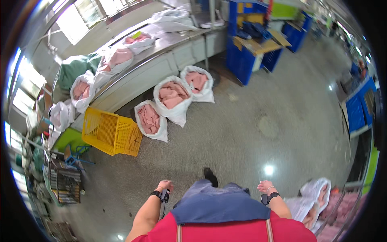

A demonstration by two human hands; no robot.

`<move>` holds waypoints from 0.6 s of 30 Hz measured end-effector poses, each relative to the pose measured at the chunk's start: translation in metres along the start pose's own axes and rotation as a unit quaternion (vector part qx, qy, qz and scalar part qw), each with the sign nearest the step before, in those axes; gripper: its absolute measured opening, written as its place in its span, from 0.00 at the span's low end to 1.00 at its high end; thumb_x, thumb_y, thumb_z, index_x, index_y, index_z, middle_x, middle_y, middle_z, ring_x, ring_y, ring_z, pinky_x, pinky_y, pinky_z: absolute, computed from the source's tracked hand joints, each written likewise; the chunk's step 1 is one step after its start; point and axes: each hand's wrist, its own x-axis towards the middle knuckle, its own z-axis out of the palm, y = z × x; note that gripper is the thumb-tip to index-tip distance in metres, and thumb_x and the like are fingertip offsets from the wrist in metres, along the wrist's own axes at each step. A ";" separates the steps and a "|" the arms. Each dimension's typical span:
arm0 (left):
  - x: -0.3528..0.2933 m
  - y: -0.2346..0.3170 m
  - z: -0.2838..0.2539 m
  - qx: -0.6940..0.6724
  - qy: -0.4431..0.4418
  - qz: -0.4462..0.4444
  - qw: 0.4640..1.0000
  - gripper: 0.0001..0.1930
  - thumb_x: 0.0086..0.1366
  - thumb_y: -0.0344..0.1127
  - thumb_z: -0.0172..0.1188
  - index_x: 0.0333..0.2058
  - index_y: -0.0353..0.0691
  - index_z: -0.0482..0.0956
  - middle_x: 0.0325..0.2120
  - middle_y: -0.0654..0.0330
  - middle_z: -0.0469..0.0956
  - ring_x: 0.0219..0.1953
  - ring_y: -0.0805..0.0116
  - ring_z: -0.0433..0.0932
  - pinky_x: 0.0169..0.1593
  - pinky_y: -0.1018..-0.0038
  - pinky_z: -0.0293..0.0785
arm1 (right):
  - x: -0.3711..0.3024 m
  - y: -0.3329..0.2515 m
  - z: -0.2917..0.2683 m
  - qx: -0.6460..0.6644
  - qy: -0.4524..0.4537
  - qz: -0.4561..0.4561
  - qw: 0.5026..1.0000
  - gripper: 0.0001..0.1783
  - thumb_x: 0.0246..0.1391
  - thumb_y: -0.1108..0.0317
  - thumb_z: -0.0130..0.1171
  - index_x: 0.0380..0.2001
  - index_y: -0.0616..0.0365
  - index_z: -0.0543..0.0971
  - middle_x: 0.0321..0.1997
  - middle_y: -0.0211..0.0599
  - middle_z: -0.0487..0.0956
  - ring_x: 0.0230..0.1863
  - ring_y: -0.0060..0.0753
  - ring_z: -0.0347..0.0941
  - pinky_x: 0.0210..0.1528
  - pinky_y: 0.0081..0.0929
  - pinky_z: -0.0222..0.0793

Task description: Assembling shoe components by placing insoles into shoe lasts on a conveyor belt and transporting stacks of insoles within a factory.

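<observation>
My left hand (166,185) hangs beside my left thigh, its fingers loosely bent and nothing in them. A black band with a small device (164,195) circles that wrist. My right hand (265,186) is out at my right side, empty too, with fingers loosely curled; its wrist wears a thin bracelet and a dark strap (270,197). Neither hand touches anything. A blue apron (223,203) covers my front, and one dark shoe (210,177) shows ahead. Closest to my right arm is a white sack (300,206) with pink pieces in it.
Ahead stand three open white sacks (173,99) of pink fabric-like pieces, beside yellow crates (107,131). More sacks rest on a long bench (159,44). A blue workstation (242,56) is beyond, and blue panels (358,107) are at right. A rack (64,183) stands left.
</observation>
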 end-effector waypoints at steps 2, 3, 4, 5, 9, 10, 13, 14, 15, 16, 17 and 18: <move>0.028 0.072 -0.003 0.012 -0.057 0.107 0.993 0.10 0.63 0.37 0.53 0.35 0.37 0.77 0.24 0.55 0.79 0.24 0.63 0.79 0.27 0.66 0.77 | 0.045 -0.093 0.018 -0.221 -0.040 -0.113 0.968 0.08 0.55 0.70 0.48 0.36 0.58 0.75 0.26 0.42 0.79 0.26 0.36 0.79 0.22 0.33 0.74; 0.044 0.093 -0.021 -0.044 -0.123 0.131 0.983 0.10 0.64 0.39 0.54 0.36 0.39 0.78 0.23 0.59 0.78 0.25 0.64 0.78 0.27 0.67 0.77 | 0.061 -0.141 0.041 -0.415 -0.092 -0.218 0.878 0.08 0.56 0.70 0.48 0.37 0.57 0.74 0.26 0.41 0.79 0.26 0.35 0.79 0.22 0.32 0.75; 0.056 0.115 -0.020 0.064 0.015 0.207 0.976 0.11 0.64 0.40 0.55 0.39 0.40 0.78 0.24 0.62 0.78 0.24 0.68 0.77 0.27 0.70 0.75 | 0.078 -0.181 0.071 -0.245 -0.048 -0.200 0.947 0.08 0.56 0.69 0.48 0.38 0.57 0.74 0.27 0.40 0.79 0.25 0.34 0.79 0.21 0.31 0.74; 0.054 0.172 0.007 -0.012 -0.022 0.129 0.991 0.13 0.63 0.41 0.55 0.41 0.41 0.77 0.25 0.63 0.78 0.25 0.71 0.76 0.28 0.72 0.75 | 0.096 -0.202 0.079 -0.047 0.030 -0.159 0.986 0.09 0.57 0.68 0.49 0.38 0.58 0.74 0.27 0.39 0.79 0.24 0.32 0.78 0.20 0.30 0.74; 0.091 0.262 -0.014 0.051 -0.033 0.137 0.989 0.13 0.64 0.41 0.54 0.43 0.40 0.78 0.28 0.63 0.79 0.27 0.71 0.78 0.32 0.73 0.76 | 0.133 -0.348 0.234 -0.099 -0.049 -0.129 0.986 0.08 0.57 0.66 0.51 0.38 0.56 0.74 0.27 0.37 0.79 0.21 0.29 0.77 0.18 0.28 0.72; 0.112 0.284 -0.021 0.117 -0.013 0.189 0.975 0.14 0.62 0.41 0.55 0.41 0.39 0.79 0.30 0.59 0.81 0.30 0.66 0.80 0.36 0.71 0.77 | 0.143 -0.381 0.273 -0.106 -0.079 -0.123 0.984 0.08 0.57 0.66 0.51 0.38 0.56 0.74 0.27 0.37 0.79 0.21 0.28 0.77 0.18 0.27 0.72; 0.176 0.370 -0.041 0.290 0.085 0.266 0.915 0.16 0.59 0.42 0.59 0.39 0.36 0.79 0.33 0.55 0.82 0.35 0.64 0.81 0.41 0.71 0.76 | 0.176 -0.463 0.391 -0.147 -0.126 -0.119 0.974 0.09 0.58 0.64 0.51 0.38 0.55 0.75 0.28 0.36 0.79 0.23 0.27 0.77 0.20 0.25 0.72; 0.196 0.403 -0.042 0.281 0.098 0.237 0.925 0.15 0.56 0.41 0.59 0.38 0.37 0.80 0.34 0.53 0.82 0.37 0.61 0.81 0.45 0.70 0.75 | 0.189 -0.488 0.427 -0.169 -0.135 -0.122 0.969 0.10 0.58 0.64 0.52 0.39 0.55 0.75 0.28 0.35 0.79 0.23 0.27 0.77 0.20 0.25 0.72; 0.218 0.432 -0.044 0.282 0.090 0.223 0.929 0.15 0.56 0.41 0.59 0.38 0.37 0.80 0.34 0.53 0.82 0.37 0.61 0.81 0.45 0.70 0.75 | 0.202 -0.510 0.465 -0.190 -0.146 -0.124 0.963 0.10 0.58 0.63 0.52 0.39 0.55 0.75 0.28 0.35 0.79 0.24 0.26 0.77 0.21 0.24 0.72; 0.240 0.456 -0.049 0.289 0.075 0.190 0.935 0.16 0.56 0.43 0.57 0.39 0.38 0.80 0.35 0.51 0.81 0.38 0.57 0.80 0.45 0.67 0.74 | 0.215 -0.529 0.502 -0.204 -0.163 -0.110 0.959 0.10 0.58 0.63 0.53 0.39 0.56 0.75 0.28 0.34 0.79 0.25 0.26 0.77 0.22 0.25 0.73; 0.267 0.481 -0.055 0.297 0.058 0.158 0.940 0.17 0.57 0.45 0.55 0.39 0.40 0.80 0.36 0.50 0.81 0.39 0.53 0.79 0.46 0.65 0.74 | 0.229 -0.548 0.542 -0.215 -0.178 -0.096 0.955 0.10 0.57 0.63 0.53 0.39 0.56 0.75 0.27 0.34 0.79 0.26 0.26 0.78 0.23 0.25 0.73; 0.300 0.499 -0.064 0.339 0.073 0.171 0.922 0.16 0.58 0.45 0.53 0.39 0.41 0.80 0.36 0.48 0.80 0.40 0.50 0.79 0.46 0.63 0.74 | 0.239 -0.565 0.588 -0.205 -0.228 -0.095 0.947 0.10 0.57 0.63 0.53 0.39 0.56 0.75 0.28 0.33 0.79 0.27 0.26 0.78 0.24 0.26 0.73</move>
